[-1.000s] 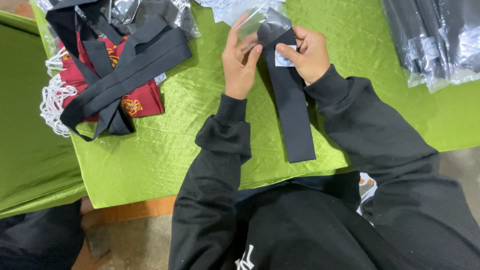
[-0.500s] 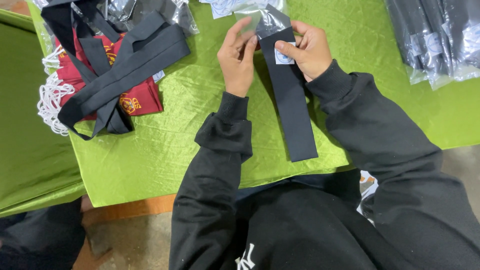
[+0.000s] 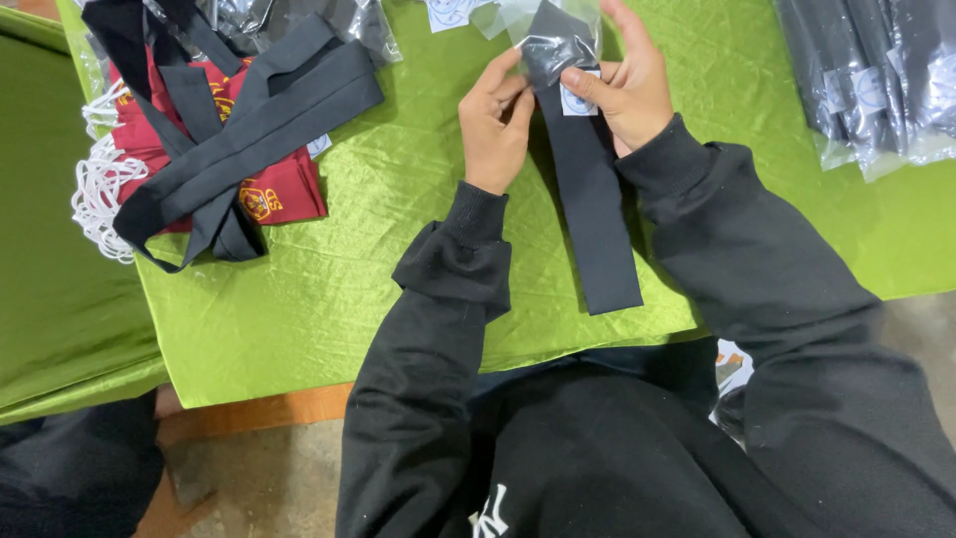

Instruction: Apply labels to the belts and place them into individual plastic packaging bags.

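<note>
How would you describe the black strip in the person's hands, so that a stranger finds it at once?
On the green cloth, look between the left hand and right hand. The black strip lies alone, flat and straight, its top inside a clear bag; the other strips lie tangled.

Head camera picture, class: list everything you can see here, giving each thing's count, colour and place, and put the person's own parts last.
black strap: one, black, lying down the table's middle, its top end between both hands
clear bag: one, transparent, over the strap's top end
loose straps: a pile, count unclear, black, upper left
red cloth: count unclear, dark red with badges, under that pile
white cord: a bundle, white, far left
bagged dark items: several, black in clear wrap, upper right
tablecloth: one, bright green, covering the table
left hand: pinching the bag's edge
right hand: gripping strap and bag
</note>
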